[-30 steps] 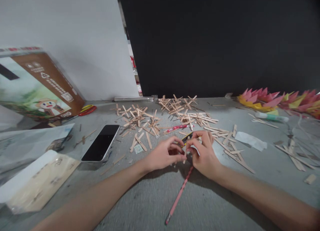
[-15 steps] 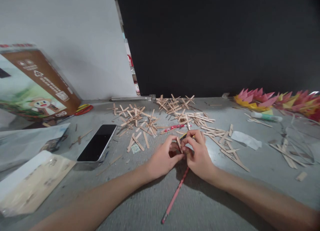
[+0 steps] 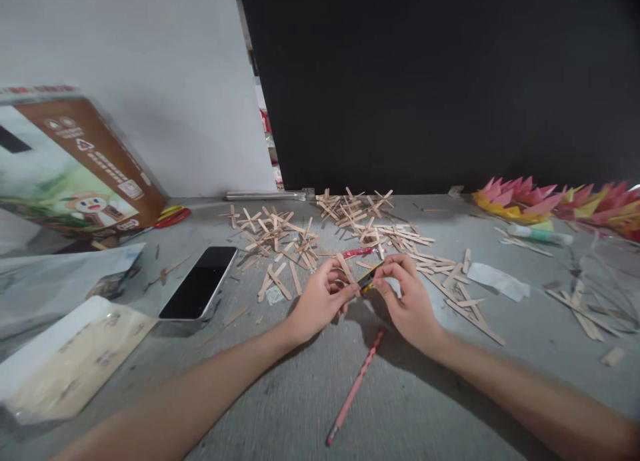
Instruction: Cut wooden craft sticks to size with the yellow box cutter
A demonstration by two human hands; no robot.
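My left hand (image 3: 320, 296) is closed around a flat wooden craft stick (image 3: 347, 273), which stands tilted between thumb and fingers. To its right, my right hand (image 3: 406, 301) has thumb and forefinger drawn together in a pinch; anything between them is too small to make out. A black and yellow tool (image 3: 369, 278), perhaps a utility knife, lies in the gap between the hands, its right end hidden by my right fingers. Nearer to me, a pink pencil (image 3: 354, 393) with a spiral-cut tip end lies diagonally on the grey table (image 3: 280, 408).
Loose and crossed craft sticks (image 3: 273, 231) spread beyond my hands. At left are a phone (image 3: 199, 284), a plastic-wrapped packet (image 3: 75, 361), scissors (image 3: 173, 216) and a printed box (image 3: 85, 168). At right lie white paper (image 3: 499, 281), a glue stick (image 3: 540, 234) and pink-yellow paper petals (image 3: 525, 198).
My hands have moved apart from each other. The craft stick now shows in my left hand alone, and more of the black and yellow tool and the pencil's tip are visible.
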